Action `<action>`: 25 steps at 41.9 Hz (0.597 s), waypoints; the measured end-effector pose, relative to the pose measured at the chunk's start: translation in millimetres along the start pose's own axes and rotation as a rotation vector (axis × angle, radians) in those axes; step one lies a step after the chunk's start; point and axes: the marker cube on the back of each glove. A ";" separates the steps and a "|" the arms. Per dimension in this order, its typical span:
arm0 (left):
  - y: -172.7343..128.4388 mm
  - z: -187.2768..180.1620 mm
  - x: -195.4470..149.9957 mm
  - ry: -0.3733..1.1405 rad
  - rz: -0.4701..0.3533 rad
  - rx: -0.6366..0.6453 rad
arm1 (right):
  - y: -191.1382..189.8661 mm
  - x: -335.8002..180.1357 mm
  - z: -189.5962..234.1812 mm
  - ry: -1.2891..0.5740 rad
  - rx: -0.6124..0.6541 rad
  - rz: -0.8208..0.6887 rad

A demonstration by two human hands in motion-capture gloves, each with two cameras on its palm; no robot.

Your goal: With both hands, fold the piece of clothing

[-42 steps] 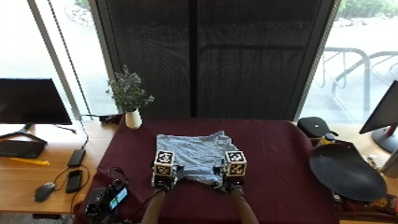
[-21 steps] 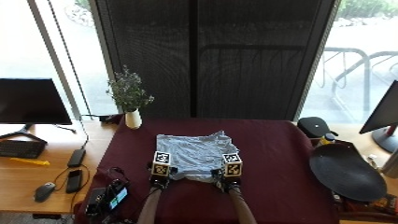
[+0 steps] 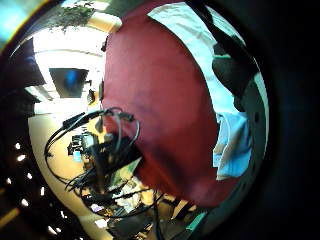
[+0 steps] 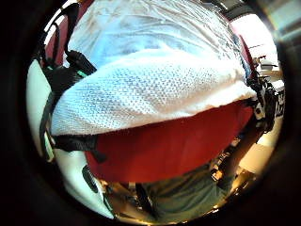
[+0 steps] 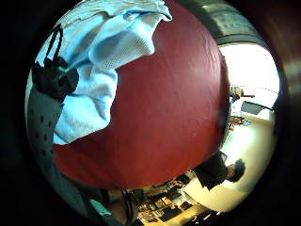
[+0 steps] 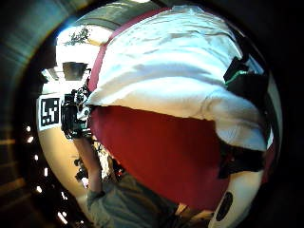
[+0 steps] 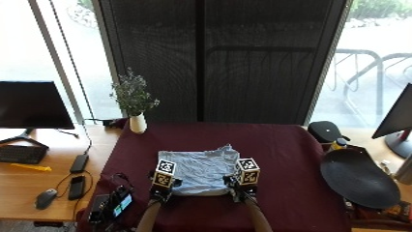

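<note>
A table covered in dark maroon cloth (image 7: 283, 159) carries a light blue mesh garment (image 7: 198, 170) near the middle of its front edge. A small white vase of greenery (image 7: 137, 123) stands at its far left corner.

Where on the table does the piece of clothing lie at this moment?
In the outside view, the light blue clothing lies on the dark red tablecloth near the person's edge, its near corners held by the left hand and right hand.

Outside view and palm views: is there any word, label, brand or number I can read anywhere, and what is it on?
No readable text in any view.
The garment shows no print or tag.
The phone-like device at the tablecloth's near left corner has a lit screen, too small to read.
The monitor on the left desk is dark.
</note>
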 end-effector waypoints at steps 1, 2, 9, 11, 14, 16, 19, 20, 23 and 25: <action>4.5 -3.3 -0.5 0.015 0.021 -0.034 | -2.6 4.6 -0.8 -0.009 -0.008 0.004; 9.7 -8.1 -1.3 0.030 0.039 -0.069 | -6.2 8.7 -2.2 -0.016 -0.011 0.005; 23.6 -55.5 -14.7 0.110 0.102 -0.272 | -23.1 9.0 -55.8 -0.009 0.000 -0.025; 15.9 -71.6 -19.7 0.126 0.089 -0.270 | -36.9 9.9 -72.8 -0.017 0.044 -0.006; -6.7 -84.7 -27.1 0.151 0.053 -0.281 | -60.7 11.7 -91.8 -0.056 0.102 0.037; -25.0 -89.1 -31.9 0.162 0.017 -0.299 | -76.2 12.0 -101.2 -0.092 0.134 0.079; -49.4 -100.0 -38.1 0.159 -0.042 -0.325 | -95.9 9.2 -118.9 -0.143 0.211 0.148; -55.3 -103.3 -39.1 0.156 -0.052 -0.338 | -100.8 8.3 -124.2 -0.154 0.232 0.165; -68.7 -107.0 -38.3 0.143 -0.056 -0.371 | -119.2 12.4 -128.6 -0.179 0.237 0.204; -77.8 -110.7 -36.2 0.120 -0.068 -0.358 | -141.9 23.9 -125.0 -0.186 0.216 0.265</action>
